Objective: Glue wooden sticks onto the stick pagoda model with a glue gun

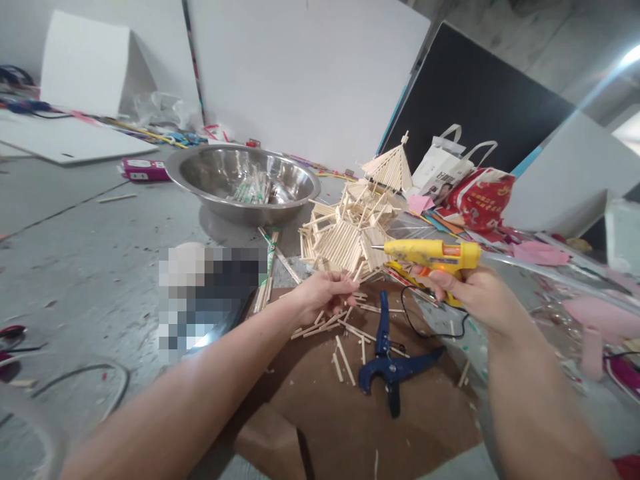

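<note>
My right hand grips a yellow glue gun with its nozzle pointing left at a model building of thin wooden sticks. My left hand pinches a short wooden stick held up near the model's base, close to the nozzle. Loose sticks lie scattered on brown cardboard below both hands. Blue cutting pliers rest on the cardboard beneath the glue gun.
A steel bowl holding sticks stands behind left. White boards and a black board lean at the back. Paper bags and pink scraps crowd the right. A pink box and cables lie left.
</note>
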`<state>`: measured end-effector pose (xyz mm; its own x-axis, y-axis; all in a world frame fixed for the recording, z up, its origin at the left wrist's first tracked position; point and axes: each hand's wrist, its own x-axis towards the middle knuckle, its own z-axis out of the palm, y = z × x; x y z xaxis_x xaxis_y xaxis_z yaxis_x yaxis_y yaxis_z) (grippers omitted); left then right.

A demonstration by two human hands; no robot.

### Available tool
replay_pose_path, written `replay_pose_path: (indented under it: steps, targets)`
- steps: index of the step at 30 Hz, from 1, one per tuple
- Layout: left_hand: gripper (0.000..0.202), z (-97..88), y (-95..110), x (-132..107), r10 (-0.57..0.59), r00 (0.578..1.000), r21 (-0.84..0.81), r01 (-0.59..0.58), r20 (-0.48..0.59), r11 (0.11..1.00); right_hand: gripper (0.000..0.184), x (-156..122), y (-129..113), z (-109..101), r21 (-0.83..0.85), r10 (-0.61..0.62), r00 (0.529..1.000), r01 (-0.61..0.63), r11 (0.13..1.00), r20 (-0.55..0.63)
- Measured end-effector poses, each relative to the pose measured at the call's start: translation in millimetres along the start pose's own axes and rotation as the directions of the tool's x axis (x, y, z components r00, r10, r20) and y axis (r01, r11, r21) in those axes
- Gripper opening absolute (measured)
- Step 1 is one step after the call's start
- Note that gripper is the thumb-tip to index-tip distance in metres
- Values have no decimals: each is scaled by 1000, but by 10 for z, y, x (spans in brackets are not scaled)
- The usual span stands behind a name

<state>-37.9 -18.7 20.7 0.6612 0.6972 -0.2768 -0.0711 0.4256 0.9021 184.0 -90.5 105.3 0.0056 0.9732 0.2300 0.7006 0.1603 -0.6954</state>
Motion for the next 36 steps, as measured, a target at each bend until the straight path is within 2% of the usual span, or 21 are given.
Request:
replay_pose_path:
  steps: [2, 3, 5, 7, 10, 13, 15, 17, 19, 25, 27, 30, 32, 36]
  targets:
    - [18, -105, 80, -60, 35, 999, 334, -38, 15, 942, 30, -15, 2, -14, -19, 28, 999, -28, 999, 31]
    - [17, -160, 124, -87, 46, 999, 493, -44, 9, 869, 31, -20, 5, -18, -17, 34, 999, -34, 999, 31]
    - [18, -255, 210, -130, 95, 996, 694, -67, -2, 717, 31, -20, 9, -18, 33, 22, 1000, -22, 999, -1]
    - [15, -317, 277, -156, 132, 991, 802, -89, 13, 591, 29, -10, 5, -7, 100, 8, 999, -5, 995, -35]
    - [13, -337, 319, -169, 134, 991, 893, -65, 5, 445, 25, 11, -8, 18, 155, -13, 997, 24, 988, -72]
    - [13, -287, 289, -166, 145, 989, 940, -66, 17, 336, 26, 23, -11, 35, 171, -51, 997, 62, 983, -66]
    - [16, -235, 231, -156, 231, 973, 954, -70, 1, 290, 29, 24, -3, 40, 163, -52, 997, 60, 985, -50]
    - [18, -183, 152, -143, 336, 941, 958, -63, -37, 280, 32, 22, 10, 42, 127, -30, 998, 36, 991, -46]
    - [18, -134, 66, -131, 374, 926, 954, -62, -55, 294, 34, 19, 21, 45, 94, -4, 998, 9, 996, -55]
    - [21, -17, -102, -125, 340, 937, 969, -9, -79, 249, 29, 6, -12, 62, 169, 34, 999, -29, 985, -26]
    - [19, -1, -125, -120, 345, 933, 957, -6, -99, 291, 28, 0, -39, 67, 202, 31, 999, -27, 979, -14]
    - [20, -14, -153, -104, 359, 925, 916, -28, -128, 399, 27, -5, -71, 72, 231, 17, 1000, -16, 973, -5]
    - [19, -38, -167, -93, 349, 928, 906, -32, -130, 421, 26, -4, -82, 74, 233, 12, 1000, -12, 972, -1]
    - [16, -84, -131, -96, 269, 959, 938, -10, -89, 346, 29, 4, -82, 72, 205, -12, 1000, 13, 979, -6]
